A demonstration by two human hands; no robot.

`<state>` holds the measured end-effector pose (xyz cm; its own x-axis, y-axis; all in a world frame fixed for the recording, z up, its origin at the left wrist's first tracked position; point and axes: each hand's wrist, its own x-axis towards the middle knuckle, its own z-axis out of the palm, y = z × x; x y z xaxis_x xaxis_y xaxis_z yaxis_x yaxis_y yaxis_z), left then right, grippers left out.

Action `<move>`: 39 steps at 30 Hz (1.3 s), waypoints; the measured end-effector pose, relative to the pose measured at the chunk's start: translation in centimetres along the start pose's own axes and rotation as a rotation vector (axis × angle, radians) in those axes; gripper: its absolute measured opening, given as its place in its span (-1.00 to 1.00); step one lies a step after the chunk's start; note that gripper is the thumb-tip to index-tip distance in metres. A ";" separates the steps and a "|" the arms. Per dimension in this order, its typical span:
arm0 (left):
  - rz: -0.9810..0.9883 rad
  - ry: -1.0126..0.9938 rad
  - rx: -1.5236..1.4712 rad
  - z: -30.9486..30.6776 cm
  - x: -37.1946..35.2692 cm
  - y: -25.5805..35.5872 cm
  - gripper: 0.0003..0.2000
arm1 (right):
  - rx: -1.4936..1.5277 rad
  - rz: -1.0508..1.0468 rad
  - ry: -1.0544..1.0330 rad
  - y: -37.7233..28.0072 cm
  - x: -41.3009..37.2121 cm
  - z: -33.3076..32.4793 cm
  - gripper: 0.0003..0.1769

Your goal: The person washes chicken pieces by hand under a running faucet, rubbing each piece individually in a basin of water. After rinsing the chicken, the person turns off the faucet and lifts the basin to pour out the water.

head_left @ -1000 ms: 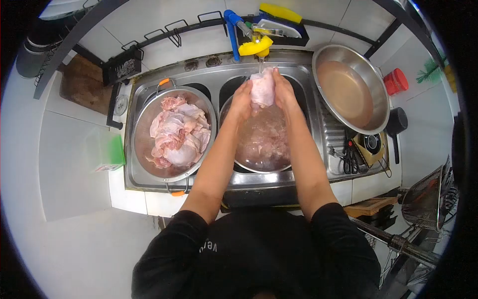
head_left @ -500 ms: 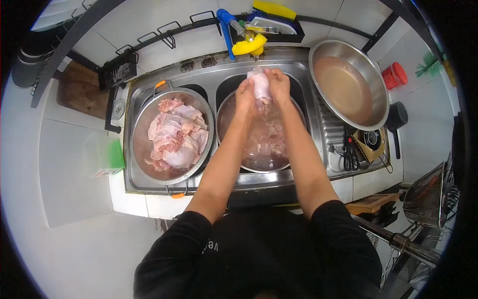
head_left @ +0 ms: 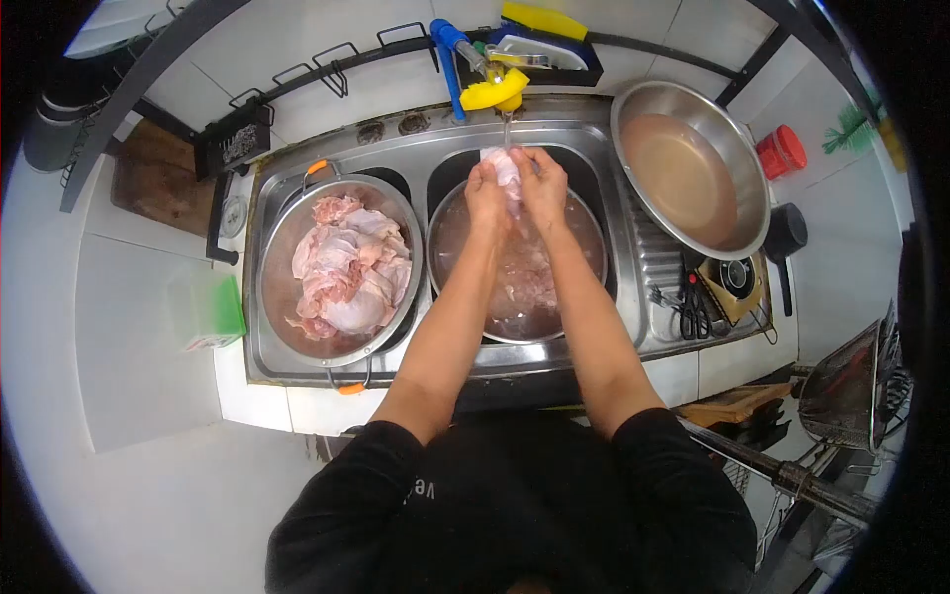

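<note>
Both hands, the left hand (head_left: pixel 488 195) and the right hand (head_left: pixel 543 188), are pressed around a chicken piece (head_left: pixel 506 170) under the tap (head_left: pixel 498 91), above the water bowl (head_left: pixel 590 230).

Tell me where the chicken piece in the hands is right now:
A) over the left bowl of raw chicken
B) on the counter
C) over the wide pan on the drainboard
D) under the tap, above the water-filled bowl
D: the left hand and right hand hold the chicken piece under the yellow tap, above the water-filled bowl.
</note>
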<state>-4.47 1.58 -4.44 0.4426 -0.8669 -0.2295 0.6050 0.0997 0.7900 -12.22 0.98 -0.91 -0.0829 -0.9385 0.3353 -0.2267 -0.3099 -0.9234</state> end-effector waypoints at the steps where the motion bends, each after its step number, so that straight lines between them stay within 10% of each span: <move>1: 0.008 -0.027 -0.017 0.0 -0.1 -0.1 -0.73 | 0.009 0.071 0.013 0.6 0.1 0.1 -0.88; 9: 0.058 -0.073 -0.058 0.0 -2.0 1.5 -0.74 | 0.571 0.496 0.191 4.4 1.7 0.7 -0.77; 14: -0.167 -0.300 -0.166 -2.1 0.0 1.0 -0.71 | 0.224 0.219 0.016 2.9 0.4 0.5 -0.80; 28: -0.167 -0.108 -0.269 0.2 -3.5 1.3 -0.73 | -0.366 -0.315 0.092 -1.5 -0.4 0.4 -0.91; 35: -0.070 -0.156 -0.225 -0.4 -2.5 1.7 -0.67 | -0.033 0.247 -0.010 1.0 0.3 -0.6 -0.81; 39: -0.034 -0.182 -0.185 -0.2 -2.0 2.4 -0.69 | 0.090 -0.090 0.058 1.8 0.1 0.6 -0.79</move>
<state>-3.80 3.69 -2.17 0.3033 -0.9433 -0.1345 0.7359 0.1422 0.6619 -12.06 0.20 -2.66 -0.1227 -0.8966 0.4256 -0.1478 -0.4075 -0.9012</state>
